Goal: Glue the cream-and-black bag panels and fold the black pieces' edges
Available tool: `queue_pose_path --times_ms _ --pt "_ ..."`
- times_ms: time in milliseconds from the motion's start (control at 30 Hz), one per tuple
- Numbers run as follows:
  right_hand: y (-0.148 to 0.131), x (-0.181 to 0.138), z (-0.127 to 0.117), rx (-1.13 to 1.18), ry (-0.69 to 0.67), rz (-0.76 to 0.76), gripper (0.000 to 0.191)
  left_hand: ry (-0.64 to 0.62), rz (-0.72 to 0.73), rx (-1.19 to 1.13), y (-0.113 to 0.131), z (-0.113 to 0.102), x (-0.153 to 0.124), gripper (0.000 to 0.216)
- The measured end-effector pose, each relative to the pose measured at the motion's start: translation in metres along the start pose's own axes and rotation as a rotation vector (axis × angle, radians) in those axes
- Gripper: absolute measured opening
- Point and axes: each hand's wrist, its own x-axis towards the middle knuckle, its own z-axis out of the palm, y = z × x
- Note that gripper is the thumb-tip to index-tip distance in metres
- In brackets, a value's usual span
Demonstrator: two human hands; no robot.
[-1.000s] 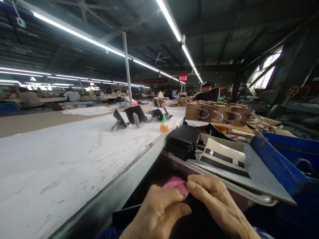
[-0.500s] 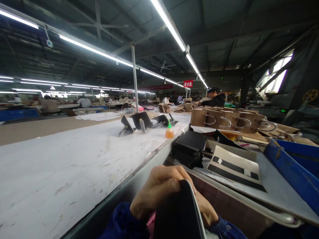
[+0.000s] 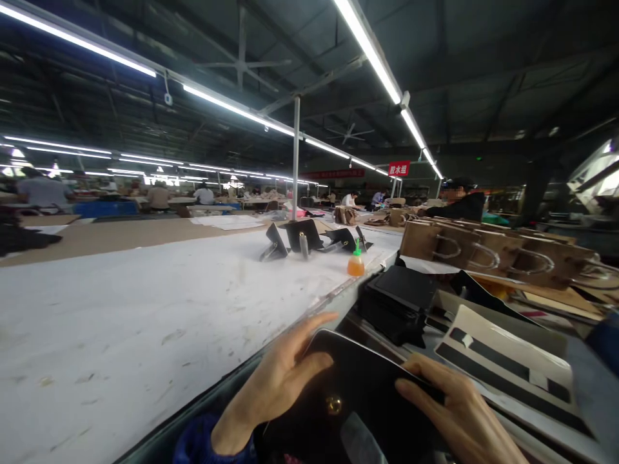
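Observation:
A black leather bag panel (image 3: 367,380) with a pale edge and a small gold metal fitting (image 3: 333,405) lies tilted between my hands, low in the view. A clear plastic-covered strip (image 3: 362,438) shows below the fitting. My left hand (image 3: 280,377) grips the panel's left edge, thumb on its face and fingers behind. On the right side, my right hand (image 3: 447,399) holds the upper edge with its thumb on top; its other fingers are partly hidden. Further off on the white table (image 3: 159,335) stand several similar black pieces (image 3: 304,236) with gold fittings.
A bottle of orange liquid (image 3: 356,265) with a green nozzle stands near the table's edge. To the right are a stack of black panels (image 3: 399,296), a beige panel with black strips (image 3: 507,361) and brown handbags (image 3: 483,248). Other people sit in the background.
The panel has turned from nearly edge-on to facing me, showing its gold fitting. My hands, close together before, are now apart on its two sides. The view has swung left.

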Motion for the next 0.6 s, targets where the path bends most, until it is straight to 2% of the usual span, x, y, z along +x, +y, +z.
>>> queue_pose_path --times_ms 133,233,333,600 --pt "-0.011 -0.003 0.004 0.025 0.01 0.05 0.033 0.105 0.033 0.204 0.007 0.011 0.001 0.032" --pt "-0.018 -0.005 0.004 0.016 0.012 0.075 0.032 0.155 0.0 0.302 0.004 0.016 -0.001 0.024" --pt "-0.021 -0.005 0.002 0.031 0.006 0.096 0.033 0.206 0.045 0.397 -0.002 0.018 -0.002 0.018" --pt "0.0 -0.006 0.007 0.151 -0.081 0.116 0.047 0.277 0.14 0.515 -0.011 0.023 -0.005 0.021"
